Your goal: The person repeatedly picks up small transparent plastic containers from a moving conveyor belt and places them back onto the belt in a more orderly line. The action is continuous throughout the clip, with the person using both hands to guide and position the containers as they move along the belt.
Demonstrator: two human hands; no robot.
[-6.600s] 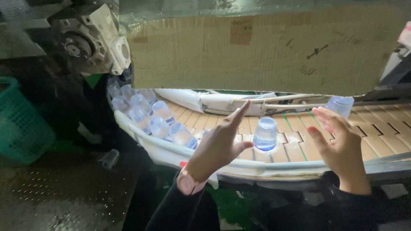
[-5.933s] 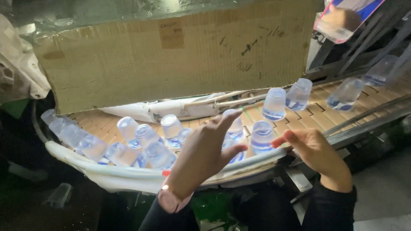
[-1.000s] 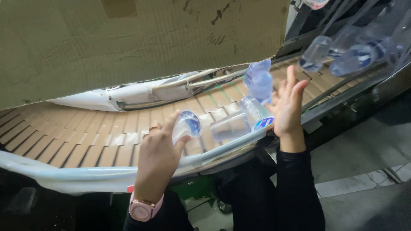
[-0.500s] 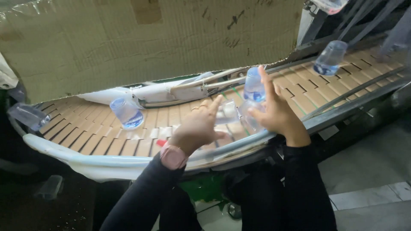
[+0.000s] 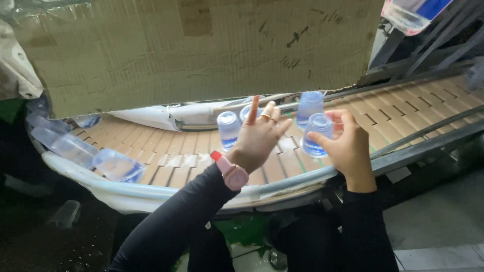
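While the right hand curls thumb and fingers around a clear cup tipped on its side just above the belt, the left hand hovers beside it with fingers spread apart, gripping nothing. That hand wears rings and a pink watch over a black sleeve. Just past the left fingertips stand two upright cups, one to their left and another partly hidden behind them; a third stands behind the held cup. At the belt's left bend, more cups lie tipped against the pale rail. A cardboard sheet hangs over the far side of the belt, with a white guide below its edge.
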